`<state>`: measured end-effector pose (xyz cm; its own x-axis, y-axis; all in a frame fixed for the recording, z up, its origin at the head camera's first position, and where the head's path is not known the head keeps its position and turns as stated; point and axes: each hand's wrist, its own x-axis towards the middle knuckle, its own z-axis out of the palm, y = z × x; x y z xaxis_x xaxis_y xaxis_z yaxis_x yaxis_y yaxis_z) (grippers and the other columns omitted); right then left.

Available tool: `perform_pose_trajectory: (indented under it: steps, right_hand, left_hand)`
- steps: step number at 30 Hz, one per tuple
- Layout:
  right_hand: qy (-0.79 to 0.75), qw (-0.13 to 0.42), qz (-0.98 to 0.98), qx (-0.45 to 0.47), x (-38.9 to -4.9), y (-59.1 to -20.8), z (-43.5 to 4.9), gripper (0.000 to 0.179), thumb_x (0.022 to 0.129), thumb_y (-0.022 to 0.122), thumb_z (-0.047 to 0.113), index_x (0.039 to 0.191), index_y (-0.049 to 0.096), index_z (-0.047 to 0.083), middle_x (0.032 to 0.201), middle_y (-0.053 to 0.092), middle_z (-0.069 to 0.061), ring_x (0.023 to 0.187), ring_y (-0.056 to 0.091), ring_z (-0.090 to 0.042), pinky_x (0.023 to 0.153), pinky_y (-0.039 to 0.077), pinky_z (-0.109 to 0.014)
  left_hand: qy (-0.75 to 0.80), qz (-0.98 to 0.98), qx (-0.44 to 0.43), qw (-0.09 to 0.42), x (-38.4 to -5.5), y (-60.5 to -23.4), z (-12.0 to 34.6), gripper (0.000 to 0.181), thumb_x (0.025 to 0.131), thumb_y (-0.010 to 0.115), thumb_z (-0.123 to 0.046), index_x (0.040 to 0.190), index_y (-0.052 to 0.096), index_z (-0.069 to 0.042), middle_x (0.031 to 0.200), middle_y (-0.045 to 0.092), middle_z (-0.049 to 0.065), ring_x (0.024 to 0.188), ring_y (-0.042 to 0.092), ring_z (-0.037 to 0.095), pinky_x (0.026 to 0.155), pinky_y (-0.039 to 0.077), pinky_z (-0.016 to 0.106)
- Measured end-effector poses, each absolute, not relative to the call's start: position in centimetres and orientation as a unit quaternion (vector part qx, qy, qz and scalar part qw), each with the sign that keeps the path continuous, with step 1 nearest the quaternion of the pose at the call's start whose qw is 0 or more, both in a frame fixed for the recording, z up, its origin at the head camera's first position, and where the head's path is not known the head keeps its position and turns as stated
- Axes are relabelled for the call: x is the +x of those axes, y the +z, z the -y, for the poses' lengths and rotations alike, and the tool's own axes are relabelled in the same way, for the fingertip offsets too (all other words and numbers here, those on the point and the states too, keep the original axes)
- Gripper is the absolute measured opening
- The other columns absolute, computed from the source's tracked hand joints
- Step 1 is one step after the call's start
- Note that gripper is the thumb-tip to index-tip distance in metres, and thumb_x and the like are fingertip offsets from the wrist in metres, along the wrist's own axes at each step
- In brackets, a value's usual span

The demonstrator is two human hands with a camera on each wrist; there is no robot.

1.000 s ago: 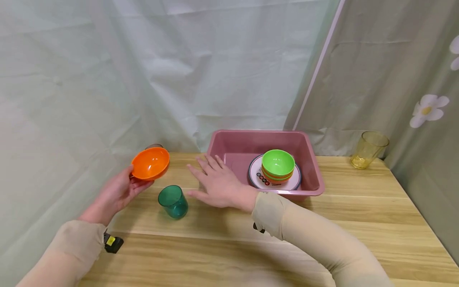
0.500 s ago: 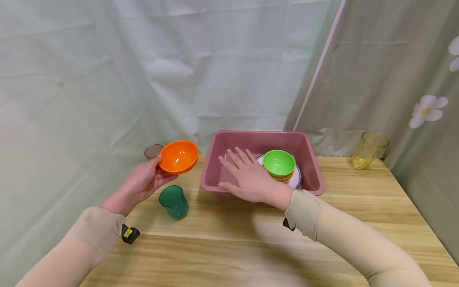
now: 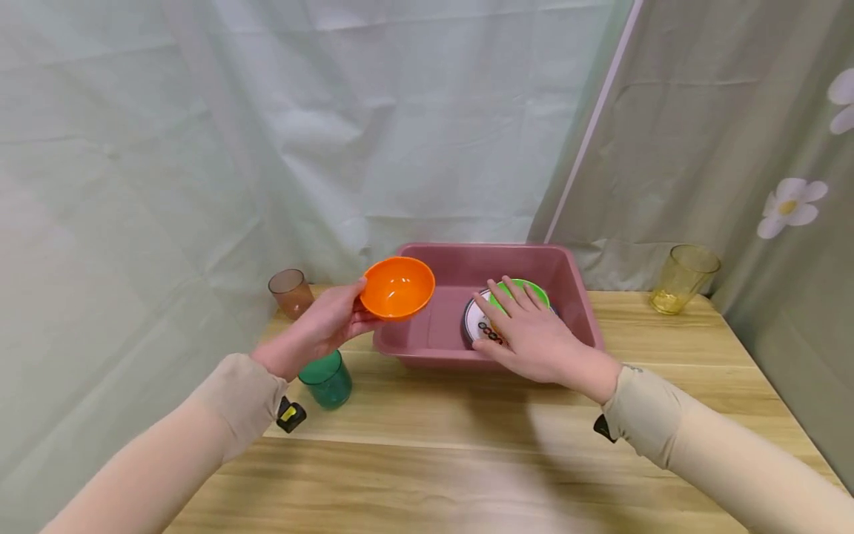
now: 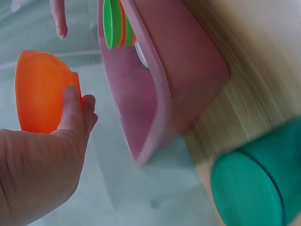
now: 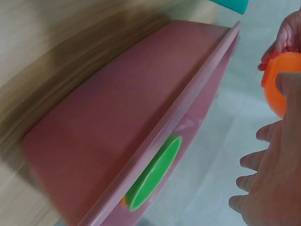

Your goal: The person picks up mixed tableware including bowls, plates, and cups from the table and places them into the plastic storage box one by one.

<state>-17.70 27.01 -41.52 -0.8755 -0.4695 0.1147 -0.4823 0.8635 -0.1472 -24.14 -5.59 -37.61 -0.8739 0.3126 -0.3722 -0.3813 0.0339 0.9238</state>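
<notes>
My left hand (image 3: 330, 320) grips an orange bowl (image 3: 399, 288) by its left side, thumb at the rim and fingers beneath. The bowl hangs above the left part of a pink basin (image 3: 434, 354), its inside facing the head camera. In the left wrist view, the orange bowl (image 4: 42, 92) is clear of the basin's rim. My right hand (image 3: 537, 337), fingers spread and holding nothing, hovers over the basin's right part. Below it, partly hidden, a green bowl (image 3: 537, 291) tops a stack of green and orange bowls on a white plate (image 3: 475, 319).
A green cup (image 3: 327, 380) stands on the wooden table (image 3: 414, 460) in front of the left forearm. Behind that hand is a brownish cup (image 3: 290, 291), partly covered. A yellow glass (image 3: 686, 278) stands at the far right. Curtains (image 3: 427, 133) hang along the back and sides.
My left hand has carried the orange bowl rightward from the table's left side to above the basin. My right hand has moved right, from the basin's left edge to over the stacked bowls.
</notes>
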Motion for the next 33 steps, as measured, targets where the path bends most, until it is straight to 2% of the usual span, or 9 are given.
perform_pose_trajectory:
  steps: [4,8,18,26,30,33]
  right_hand:
    - [0.076,0.048,0.968,0.233,-16.7,-41.5,-29.1,0.079,0.101,0.05,0.062,0.163,0.029,0.018,0.169,0.019,-0.014,0.156,0.007,-0.037,0.124,0.007,-0.055]
    - [0.072,0.054,0.972,0.217,-15.7,-41.6,-31.3,0.08,0.1,0.05,0.063,0.163,0.031,0.016,0.168,0.022,-0.017,0.155,0.007,-0.039,0.124,0.004,-0.055]
    - [0.073,0.045,0.98,0.18,-13.3,-41.2,-35.0,0.084,0.099,0.051,0.064,0.162,0.03,0.013,0.167,0.02,-0.019,0.155,0.008,-0.041,0.124,0.002,-0.056]
    - [0.078,0.039,0.982,0.166,-12.2,-41.0,-36.3,0.081,0.101,0.051,0.062,0.162,0.031,0.013,0.167,0.021,-0.019,0.154,0.01,-0.043,0.123,0.005,-0.057]
    - [0.11,0.052,0.979,0.162,-12.6,-40.9,-36.3,0.075,0.104,0.049,0.055,0.161,0.033,0.008,0.164,0.029,-0.02,0.152,0.016,-0.045,0.122,0.01,-0.059]
    - [0.174,0.058,0.971,0.152,-13.1,-40.4,-36.1,0.065,0.108,0.049,0.043,0.158,0.037,0.004,0.16,0.037,-0.021,0.149,0.026,-0.046,0.119,0.021,-0.063]
  left_hand:
    - [0.689,-0.678,-0.018,0.257,-24.0,-37.5,3.0,0.053,0.113,0.036,-0.033,0.152,0.039,0.004,0.136,0.057,0.024,0.102,0.07,0.023,0.1,0.05,0.042]
    - [0.7,-0.66,-0.014,0.272,-24.1,-37.8,-0.1,0.051,0.113,0.04,-0.032,0.149,0.043,0.003,0.13,0.061,0.024,0.102,0.071,0.028,0.1,0.05,0.047]
    - [0.697,-0.645,0.05,0.308,-23.9,-38.7,-5.6,0.049,0.112,0.044,-0.033,0.146,0.048,0.001,0.125,0.064,0.022,0.104,0.07,0.03,0.092,0.056,0.041]
    - [0.683,-0.655,0.043,0.322,-23.5,-38.9,-8.1,0.051,0.111,0.045,-0.033,0.148,0.047,0.002,0.122,0.064,0.021,0.1,0.07,0.029,0.087,0.059,0.038]
    - [0.685,-0.649,0.043,0.328,-23.4,-38.8,-8.5,0.051,0.112,0.044,-0.032,0.148,0.046,0.003,0.121,0.064,0.021,0.099,0.069,0.028,0.087,0.059,0.037]
    - [0.685,-0.647,0.048,0.33,-23.4,-38.8,-8.7,0.051,0.112,0.044,-0.032,0.148,0.046,0.004,0.12,0.064,0.021,0.099,0.07,0.028,0.087,0.059,0.037]
